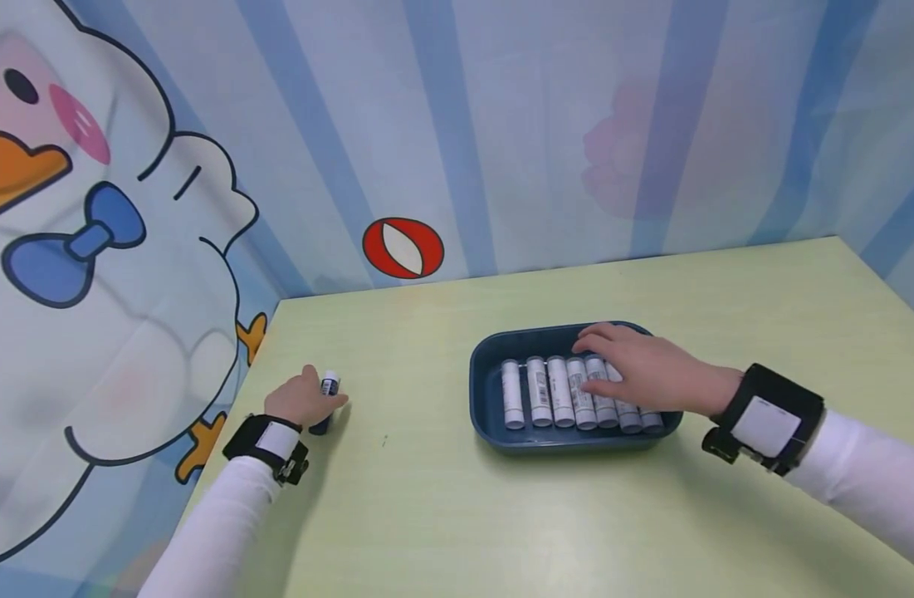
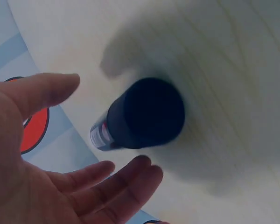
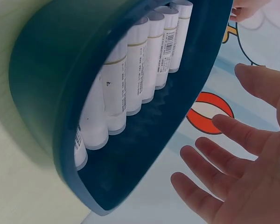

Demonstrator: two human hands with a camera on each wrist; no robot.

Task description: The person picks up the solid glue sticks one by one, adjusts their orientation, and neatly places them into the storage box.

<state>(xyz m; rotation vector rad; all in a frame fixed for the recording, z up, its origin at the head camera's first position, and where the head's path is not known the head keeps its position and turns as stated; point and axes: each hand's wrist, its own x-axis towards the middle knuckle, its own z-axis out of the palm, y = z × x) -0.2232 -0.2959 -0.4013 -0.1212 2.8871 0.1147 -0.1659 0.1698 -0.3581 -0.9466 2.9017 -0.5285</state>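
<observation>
My left hand (image 1: 305, 400) is at the left of the table with thumb and fingers spread around a dark blue tube (image 2: 147, 114). A gap shows between the fingers and that tube in the left wrist view. The tube has a printed label and a white end (image 1: 331, 376). My right hand (image 1: 639, 365) hovers over the right part of a dark blue tray (image 1: 494, 440), fingers apart and holding nothing. Inside the tray, several white capped tubes (image 1: 559, 392) with printed labels and barcodes lie side by side in a row; the right hand partly hides those at the right.
The tray sits on a pale yellow-green wooden table (image 1: 442, 515). Behind the table hangs a blue-striped cloth (image 1: 531, 124) with a red and white ball print. A large cartoon duck print (image 1: 128, 382) covers the left side. Both wrists wear black straps.
</observation>
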